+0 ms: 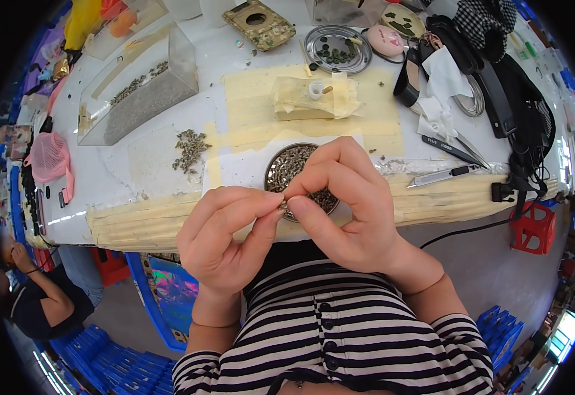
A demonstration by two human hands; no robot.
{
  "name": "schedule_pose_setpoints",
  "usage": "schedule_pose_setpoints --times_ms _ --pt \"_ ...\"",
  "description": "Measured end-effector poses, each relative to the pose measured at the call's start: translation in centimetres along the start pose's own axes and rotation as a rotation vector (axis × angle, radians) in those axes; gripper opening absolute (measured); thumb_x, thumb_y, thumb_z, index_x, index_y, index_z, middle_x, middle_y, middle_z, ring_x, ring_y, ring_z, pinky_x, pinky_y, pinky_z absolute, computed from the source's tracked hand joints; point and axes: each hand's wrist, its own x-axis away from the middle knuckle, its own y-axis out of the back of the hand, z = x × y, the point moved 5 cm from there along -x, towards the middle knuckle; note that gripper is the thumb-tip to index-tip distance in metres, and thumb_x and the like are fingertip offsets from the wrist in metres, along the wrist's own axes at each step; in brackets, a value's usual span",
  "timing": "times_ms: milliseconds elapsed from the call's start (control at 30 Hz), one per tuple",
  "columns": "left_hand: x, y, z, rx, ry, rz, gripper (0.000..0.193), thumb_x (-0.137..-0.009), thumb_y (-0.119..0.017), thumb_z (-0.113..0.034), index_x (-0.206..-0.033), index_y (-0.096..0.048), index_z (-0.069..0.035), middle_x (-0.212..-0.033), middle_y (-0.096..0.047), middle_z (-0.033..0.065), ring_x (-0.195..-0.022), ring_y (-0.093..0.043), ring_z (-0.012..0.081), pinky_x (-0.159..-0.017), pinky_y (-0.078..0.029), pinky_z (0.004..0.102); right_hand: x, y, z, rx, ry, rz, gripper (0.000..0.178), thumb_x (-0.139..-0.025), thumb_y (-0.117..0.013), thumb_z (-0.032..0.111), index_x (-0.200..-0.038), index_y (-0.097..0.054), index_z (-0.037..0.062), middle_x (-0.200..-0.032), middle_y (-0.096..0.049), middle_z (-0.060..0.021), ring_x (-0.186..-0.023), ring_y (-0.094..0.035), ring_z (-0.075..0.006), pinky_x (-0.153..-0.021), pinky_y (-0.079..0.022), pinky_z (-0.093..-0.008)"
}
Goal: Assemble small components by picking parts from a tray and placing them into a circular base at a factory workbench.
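My left hand (225, 238) and my right hand (353, 204) meet fingertip to fingertip over the table's near edge. Both are closed in a pinch around one tiny shiny metallic piece (283, 205), too small to name more exactly. Right beneath and behind the fingers is a round dish (269, 172) with a dark rim, filled with many similar small metallic pieces (287, 164); my right hand hides part of it. To the left on the tabletop lies a loose pile of small greyish-green pieces (190, 150).
A clear bin (97, 125) of small parts stands at left. Behind the dish sits a tape-covered block (294, 108) with a small white cup (316, 89). Tweezers (455, 150) and a utility knife (444, 176) lie at right. A person (50, 296) is at far left.
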Motion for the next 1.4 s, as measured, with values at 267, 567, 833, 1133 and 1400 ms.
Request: schedule_pose_setpoints --times_ms 267,567,833,1133,1400 --pt "-0.4 0.3 -1.0 -0.109 -0.032 0.069 0.022 -0.074 -0.076 0.008 -0.093 -0.071 0.000 -0.085 -0.070 0.0118 -0.074 -0.068 0.0212 -0.064 -0.054 0.0277 0.4 0.1 0.1 -0.031 0.017 -0.004 0.012 -0.077 -0.074 0.003 -0.086 -0.067 0.0033 -0.085 -0.054 -0.0075 -0.081 -0.053 -0.0242 -0.070 -0.042 -0.0330" --pt "-1.4 -0.7 -0.8 -0.107 -0.036 0.030 0.020 -0.073 -0.077 0.007 -0.091 -0.072 0.000 -0.085 -0.070 0.0117 -0.073 -0.068 0.0209 -0.065 -0.053 0.0277 0.0 1.6 0.6 0.174 0.100 -0.056 0.012 -0.079 -0.074 0.004 -0.090 -0.071 0.0021 -0.089 -0.056 -0.0081 -0.078 -0.054 -0.0177 -0.066 -0.045 -0.0267" --pt "-2.8 -1.8 0.2 -0.002 -0.050 0.043 0.022 -0.073 -0.077 0.007 -0.093 -0.073 -0.001 -0.083 -0.068 0.0105 -0.072 -0.065 0.0196 -0.062 -0.051 0.0269 -0.4 1.8 -0.7 0.107 -0.013 -0.076 0.015 -0.075 -0.077 0.004 -0.088 -0.070 0.0033 -0.086 -0.057 -0.0082 -0.079 -0.054 -0.0232 -0.066 -0.043 -0.0308" --pt "-2.6 -2.1 0.5 -0.007 -0.037 0.047 0.022 -0.073 -0.078 0.007 -0.093 -0.073 0.000 -0.083 -0.066 0.0098 -0.072 -0.064 0.0193 -0.061 -0.050 0.0267 -0.6 2.2 -1.0 0.075 -0.029 -0.104 0.016 -0.074 -0.078 0.003 -0.088 -0.070 0.0039 -0.085 -0.057 -0.0082 -0.078 -0.055 -0.0234 -0.067 -0.044 -0.0310" --pt "-2.4 -1.9 0.1 -0.035 -0.029 0.005 0.022 -0.073 -0.077 0.007 -0.094 -0.073 0.001 -0.083 -0.067 0.0102 -0.072 -0.064 0.0193 -0.063 -0.051 0.0269 -0.3 2.2 -0.1 0.231 0.122 -0.185 0.021 -0.069 -0.079 0.003 -0.089 -0.072 0.0063 -0.083 -0.059 -0.0055 -0.076 -0.054 -0.0220 -0.065 -0.043 -0.0308"
